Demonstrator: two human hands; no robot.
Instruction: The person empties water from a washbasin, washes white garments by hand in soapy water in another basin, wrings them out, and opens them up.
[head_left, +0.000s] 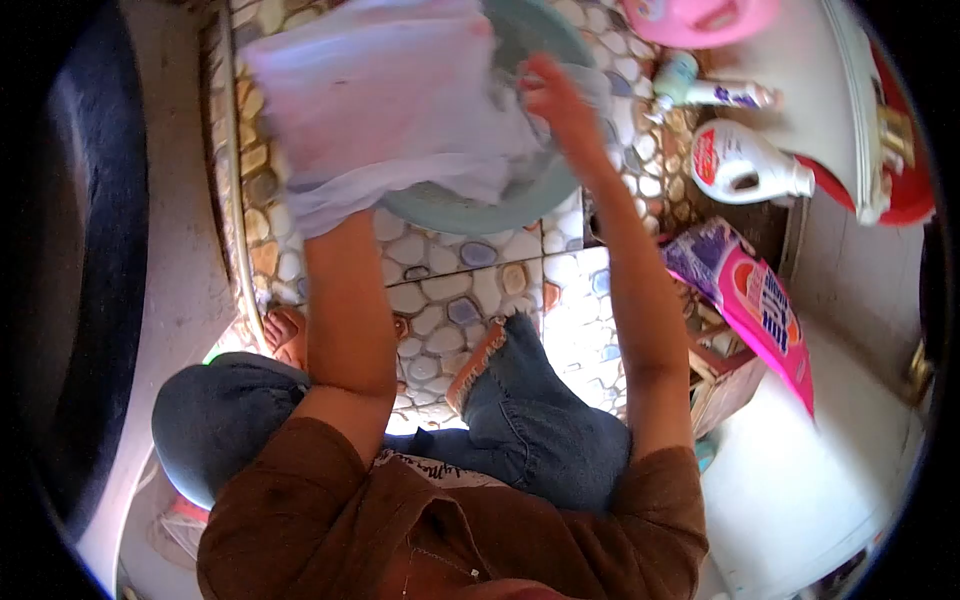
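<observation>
A pale pinkish-white cloth (pixel 385 95) is spread over my left forearm and reaches across the left part of a round green basin (pixel 470 218). The cloth covers my left hand, so its fingers are hidden. Above the basin's right side, my right hand (pixel 552 92) is closed, its fingers bent and somewhat blurred. Thin whitish cloth shows beside and behind it, but what the fingers hold, if anything, cannot be made out.
To the right lie a white bottle (pixel 745 162), a pink container (pixel 695 18), a small green-capped bottle (pixel 677 75) and a pink and purple packet (pixel 755 300). The floor (pixel 440 310) has a pebble pattern. A dark round opening (pixel 75 270) is at the left.
</observation>
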